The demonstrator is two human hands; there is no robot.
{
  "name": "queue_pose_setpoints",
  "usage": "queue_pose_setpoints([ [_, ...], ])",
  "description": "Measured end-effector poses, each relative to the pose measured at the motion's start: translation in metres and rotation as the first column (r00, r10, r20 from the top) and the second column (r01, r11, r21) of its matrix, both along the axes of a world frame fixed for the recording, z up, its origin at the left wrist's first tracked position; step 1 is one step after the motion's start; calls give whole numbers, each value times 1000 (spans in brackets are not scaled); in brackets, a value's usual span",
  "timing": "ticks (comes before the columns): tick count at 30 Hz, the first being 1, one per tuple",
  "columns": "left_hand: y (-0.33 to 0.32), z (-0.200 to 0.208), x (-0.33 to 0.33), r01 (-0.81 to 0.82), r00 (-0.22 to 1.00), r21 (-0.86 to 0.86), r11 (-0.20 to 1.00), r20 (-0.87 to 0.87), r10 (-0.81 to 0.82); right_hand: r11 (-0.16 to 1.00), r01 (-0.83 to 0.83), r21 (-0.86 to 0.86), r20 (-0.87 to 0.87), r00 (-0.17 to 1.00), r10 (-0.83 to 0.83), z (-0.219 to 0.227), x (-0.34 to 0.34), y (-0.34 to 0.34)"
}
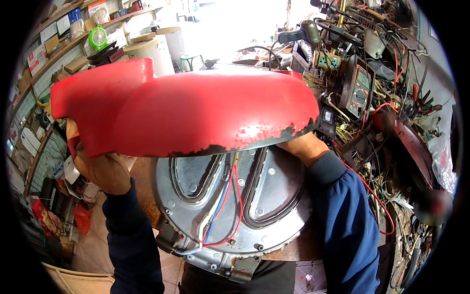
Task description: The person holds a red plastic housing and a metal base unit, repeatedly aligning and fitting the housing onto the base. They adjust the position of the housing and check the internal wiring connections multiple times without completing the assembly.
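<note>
A large red plastic cover (220,108) with a chipped lower edge that shows black hangs tilted between my hands. At its left end my left hand (105,169) is closed on the lower edge. My right hand (306,148) grips it at the right end, with the fingers hidden behind it. Below it lies a round grey metal housing (274,196) with two black-rimmed recesses, partly covered by the red part. Red, blue and white wires (218,215) run down across the housing's face.
The housing rests on a brown work surface (291,252). To the right, tangled cables, a multimeter (360,88) and a heat gun (299,34) crowd the bench. Shelves with boxes and a green fan (97,38) line the left wall. A green stool (191,60) stands at the back.
</note>
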State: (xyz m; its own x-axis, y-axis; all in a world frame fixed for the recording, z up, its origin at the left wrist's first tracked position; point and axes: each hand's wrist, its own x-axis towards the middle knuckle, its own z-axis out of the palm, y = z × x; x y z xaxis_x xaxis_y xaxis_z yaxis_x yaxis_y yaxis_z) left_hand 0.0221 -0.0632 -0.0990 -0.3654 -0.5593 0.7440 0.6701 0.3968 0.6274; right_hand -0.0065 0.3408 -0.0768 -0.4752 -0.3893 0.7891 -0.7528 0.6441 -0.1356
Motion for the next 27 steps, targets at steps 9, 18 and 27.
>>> queue_pose_setpoints([
  [9,33,24,1,287,930,61,956,-258,-263,971,118,207,-33,993,-113,8,15,-5],
  [18,51,36,9,195,943,-48,980,-265,-200,962,156,225,-76,987,-143,6,20,-10],
  [27,52,38,9,153,949,-97,983,-264,-174,951,205,230,-119,976,-181,8,25,-10],
])
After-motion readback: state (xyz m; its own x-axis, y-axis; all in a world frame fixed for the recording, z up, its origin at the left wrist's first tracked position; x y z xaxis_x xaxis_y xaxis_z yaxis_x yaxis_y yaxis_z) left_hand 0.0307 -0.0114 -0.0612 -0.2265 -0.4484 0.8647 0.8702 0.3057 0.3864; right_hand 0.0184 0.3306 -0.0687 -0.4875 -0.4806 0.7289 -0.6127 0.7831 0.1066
